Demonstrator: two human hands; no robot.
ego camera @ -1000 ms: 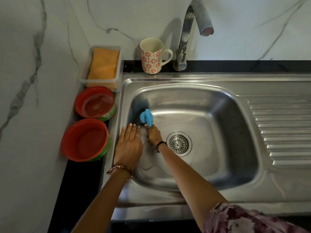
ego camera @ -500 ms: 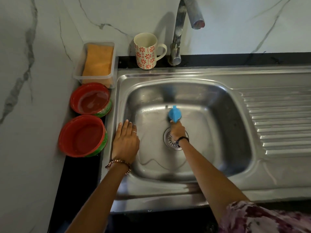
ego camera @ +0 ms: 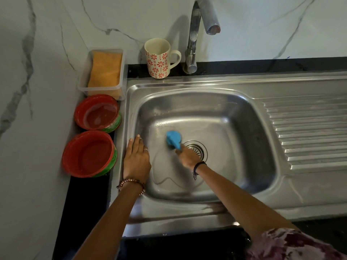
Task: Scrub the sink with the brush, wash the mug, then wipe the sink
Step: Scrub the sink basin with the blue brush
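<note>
Brush (ego camera: 173, 138) sits in my right hand (ego camera: 187, 156), fingers wrapped round its handle, head on the sink (ego camera: 244, 184) floor just left of the drain (ego camera: 196, 149). My left hand (ego camera: 136, 160) lies flat on the left rim. Mug (ego camera: 158, 59) stands far, beside the tap (ego camera: 195, 34).

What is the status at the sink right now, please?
Right hand grips brush on basin floor beside drain. Left hand flat on sink rim. Mug untouched. Nothing in the way.

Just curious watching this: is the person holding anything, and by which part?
The right hand grips the blue brush by its handle end. The left hand holds nothing, resting flat on the sink rim.
</note>
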